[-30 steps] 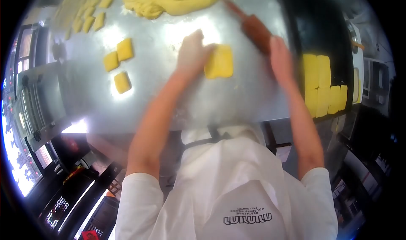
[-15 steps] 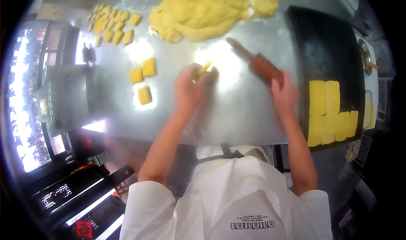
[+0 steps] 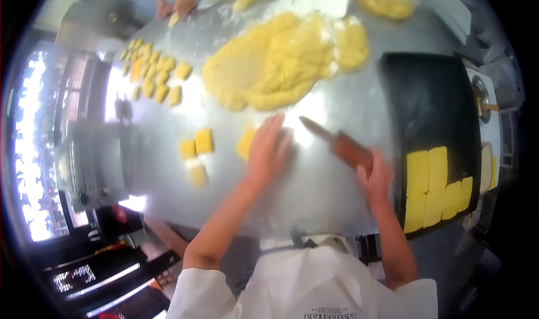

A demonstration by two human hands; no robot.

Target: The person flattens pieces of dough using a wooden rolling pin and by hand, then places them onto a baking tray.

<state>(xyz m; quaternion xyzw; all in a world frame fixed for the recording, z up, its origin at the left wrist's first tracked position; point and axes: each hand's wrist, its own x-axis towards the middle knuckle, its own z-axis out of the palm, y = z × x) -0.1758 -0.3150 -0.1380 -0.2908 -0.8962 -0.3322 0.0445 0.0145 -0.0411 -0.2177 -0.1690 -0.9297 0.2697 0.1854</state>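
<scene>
My left hand [image 3: 269, 150] lies with its fingers stretched out and close together over the steel table, its edge against a flat yellow piece of dough [image 3: 245, 144]. Part of that piece is hidden by the hand. In my right hand [image 3: 377, 177] is one end of a brown rolling pin [image 3: 349, 149], its thin far handle pointing up and left. Three small dough pieces [image 3: 204, 141] sit to the left of my left hand. Ahead of both hands spreads a large mass of yellow dough [image 3: 275, 63].
A dark tray [image 3: 435, 100] on the right holds several flat yellow dough sheets [image 3: 416, 176]. Several small dough pieces [image 3: 161, 91] are grouped at the far left. Another person's hands [image 3: 184, 3] work at the table's far edge. A metal bowl [image 3: 483, 97] stands beyond the tray.
My left hand has gone from pinching a small dough piece to lying flat, with a piece on the table beside it. The camera has tilted up, bringing another person's hands into view.
</scene>
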